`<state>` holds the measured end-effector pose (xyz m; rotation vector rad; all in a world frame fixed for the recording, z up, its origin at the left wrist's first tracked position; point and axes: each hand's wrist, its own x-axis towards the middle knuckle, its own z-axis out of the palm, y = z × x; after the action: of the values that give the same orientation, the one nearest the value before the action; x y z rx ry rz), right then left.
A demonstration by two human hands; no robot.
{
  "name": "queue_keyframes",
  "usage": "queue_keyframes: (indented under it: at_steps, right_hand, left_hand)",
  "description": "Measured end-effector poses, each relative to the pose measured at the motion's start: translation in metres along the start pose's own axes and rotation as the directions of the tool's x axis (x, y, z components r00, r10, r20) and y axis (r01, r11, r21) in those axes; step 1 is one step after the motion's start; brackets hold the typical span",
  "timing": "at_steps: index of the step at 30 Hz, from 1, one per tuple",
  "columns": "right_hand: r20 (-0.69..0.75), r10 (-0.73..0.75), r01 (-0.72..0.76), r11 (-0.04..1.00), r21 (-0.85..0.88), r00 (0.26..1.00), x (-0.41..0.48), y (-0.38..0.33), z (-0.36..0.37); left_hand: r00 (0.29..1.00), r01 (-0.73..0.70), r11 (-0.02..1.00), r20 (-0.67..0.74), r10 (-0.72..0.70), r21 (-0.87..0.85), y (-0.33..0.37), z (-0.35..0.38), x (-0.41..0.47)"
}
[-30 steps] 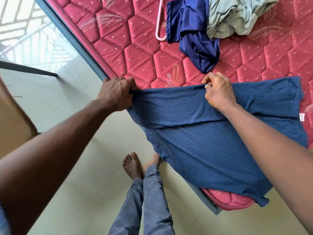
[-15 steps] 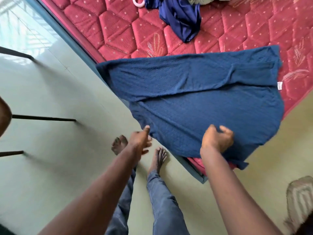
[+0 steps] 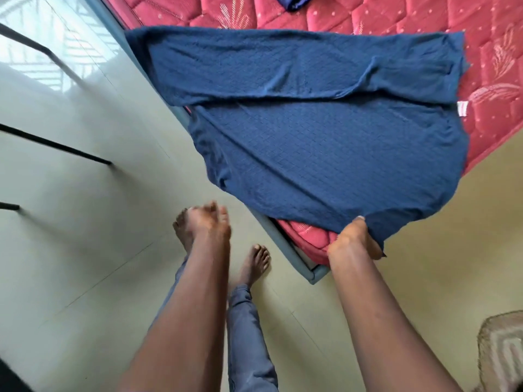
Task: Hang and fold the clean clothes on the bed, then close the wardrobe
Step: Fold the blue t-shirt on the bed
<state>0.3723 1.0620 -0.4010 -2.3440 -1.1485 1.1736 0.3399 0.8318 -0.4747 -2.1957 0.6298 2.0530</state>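
Observation:
A dark blue textured garment (image 3: pixel 325 142) lies spread over the corner of the red quilted mattress (image 3: pixel 424 18), one side folded across its top, a white label at its right edge. Its lower part hangs past the bed corner. My right hand (image 3: pixel 353 239) grips the garment's lower hem near the bed corner. My left hand (image 3: pixel 206 222) is blurred, hovers over the floor left of the garment's hem and holds nothing. A bit of shiny navy cloth (image 3: pixel 294 2) shows at the top edge.
The grey-blue bed frame (image 3: pixel 297 261) runs diagonally and ends in a corner between my hands. My bare feet and jeans legs (image 3: pixel 246 329) stand on pale floor tiles. Black furniture legs (image 3: pixel 56 145) are at the left; a patterned rug (image 3: pixel 503 352) is at lower right.
Both hands let go of the garment's folded top edge and dropped to its lower part. My right hand took hold of the hem. The view tilted down, hiding most other clothes.

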Motion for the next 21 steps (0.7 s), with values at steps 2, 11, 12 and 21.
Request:
queue_keyframes:
  at_steps: [2,11,12,21]
  right_hand:
    - [0.018,-0.090,0.091,0.994,-0.066,0.996,0.000,0.007,-0.010]
    - [0.621,-0.784,1.000,0.019,0.024,0.000,-0.041,0.057,-0.017]
    - [0.696,-0.707,0.991,-0.091,0.093,-0.131,-0.040,0.058,-0.015]
    - [0.808,-0.368,0.864,-0.395,0.311,-0.460,-0.045,0.035,0.014]
  left_hand:
    - [0.985,-0.142,0.985,-0.114,0.131,-0.095,0.009,-0.032,0.008]
    - [0.935,0.121,0.804,0.206,-0.289,0.582,-0.037,0.010,-0.011]
    - [0.937,0.098,0.815,0.222,-0.269,0.572,-0.039,0.016,-0.011]
    - [0.975,0.103,0.992,0.193,-0.115,0.070,-0.044,-0.044,-0.020]
